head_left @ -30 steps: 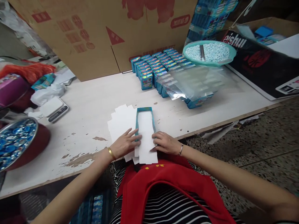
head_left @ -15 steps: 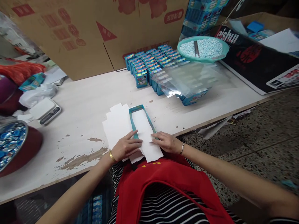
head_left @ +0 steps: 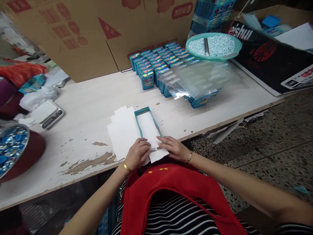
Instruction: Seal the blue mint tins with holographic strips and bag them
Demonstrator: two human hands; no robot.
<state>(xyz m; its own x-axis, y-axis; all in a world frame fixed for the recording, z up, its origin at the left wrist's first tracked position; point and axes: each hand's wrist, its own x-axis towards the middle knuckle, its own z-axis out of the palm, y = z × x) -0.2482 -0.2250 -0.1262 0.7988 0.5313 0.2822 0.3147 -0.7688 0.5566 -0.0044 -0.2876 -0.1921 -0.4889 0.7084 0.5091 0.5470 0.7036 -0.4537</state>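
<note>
In front of me lies a partly folded cardboard box (head_left: 148, 125), white inside, with its teal side walls standing up and its near end flap unfolded toward me. My left hand (head_left: 139, 152) pinches the near left corner with curled fingers. At the near right corner my right hand (head_left: 174, 148) grips the wall, fingers reaching over the inside. The fingertips of both hands meet the fold at the near end, and the thumbs are mostly hidden. Flat white cardboard blanks (head_left: 122, 133) lie under and to the left of the box.
Rows of small blue candy packs (head_left: 156, 63) stand behind, partly covered by clear plastic bags (head_left: 198, 80). A teal bowl of pale candies (head_left: 215, 47) is at back right. On the left are a white scale (head_left: 47, 114) and a red pot (head_left: 34, 155) of blue-wrapped pieces.
My left hand has shifted slightly right and now sits closer to the near end fold. A crease at that end has risen between the hands. The right hand stays nearly in place.
</note>
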